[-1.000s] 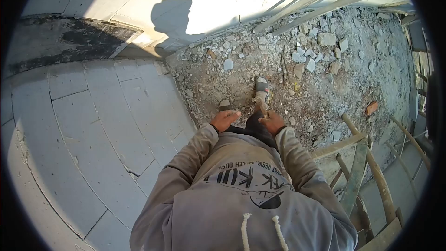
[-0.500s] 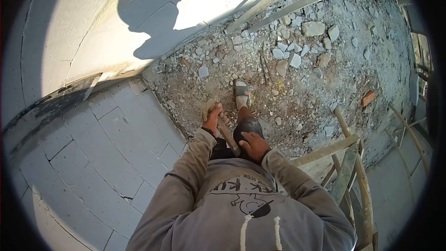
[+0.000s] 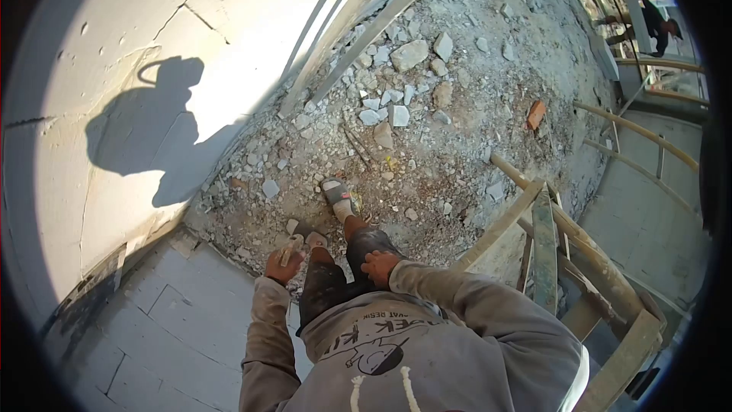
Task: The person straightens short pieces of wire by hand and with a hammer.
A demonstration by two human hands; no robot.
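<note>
My left hand (image 3: 281,265) is closed around a pale, dirt-covered tool (image 3: 290,249), beside my leg and above the rubble. What kind of tool it is cannot be made out. On the thigh of my dark shorts (image 3: 371,243) rests my right hand (image 3: 379,267), its fingers curled; whether anything is under them is hidden. Both of my feet, in sandals (image 3: 335,192), stand on the rubble-strewn ground.
Broken stones (image 3: 410,55) and an orange brick piece (image 3: 536,114) lie ahead. A pale block wall (image 3: 175,320) is at the left. Wooden poles (image 3: 583,236) form a frame at the right. Another person (image 3: 654,27) is far off at the upper right.
The view has turned to the right, and the scene has shifted left. My left hand has moved away from my lap with the tool, and a second sandalled foot now shows.
</note>
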